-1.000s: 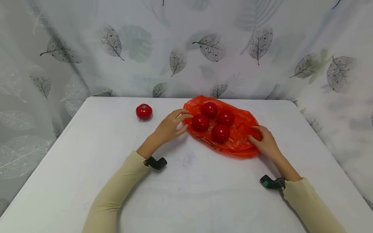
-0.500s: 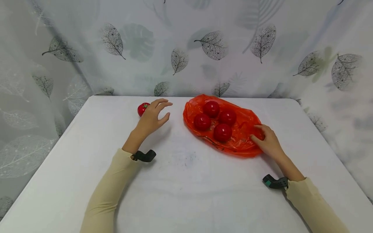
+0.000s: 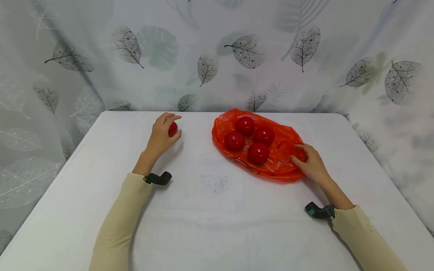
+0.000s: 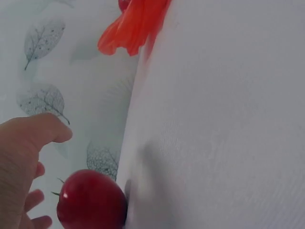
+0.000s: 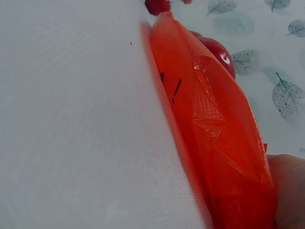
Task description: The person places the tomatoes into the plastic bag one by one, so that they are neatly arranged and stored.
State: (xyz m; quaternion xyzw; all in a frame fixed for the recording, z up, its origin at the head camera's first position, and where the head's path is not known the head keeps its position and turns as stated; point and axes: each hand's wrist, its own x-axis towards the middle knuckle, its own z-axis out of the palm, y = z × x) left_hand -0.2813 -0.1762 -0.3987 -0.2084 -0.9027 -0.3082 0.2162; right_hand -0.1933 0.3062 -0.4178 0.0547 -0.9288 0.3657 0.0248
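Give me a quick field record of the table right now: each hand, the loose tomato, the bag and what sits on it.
left hand: fingers curled round the loose red tomato, near the table's far edge
right hand: grips the near right edge of the orange plastic bag
bag: lies flat on the white table
on the bag: four red tomatoes, clustered
loose tomato: still on the table in the left wrist view, apart from the bag

Glossy red tomato [image 3: 173,128] with green stalk on white table, orange-red plastic bag [image 3: 283,158] lying flat, well apart.
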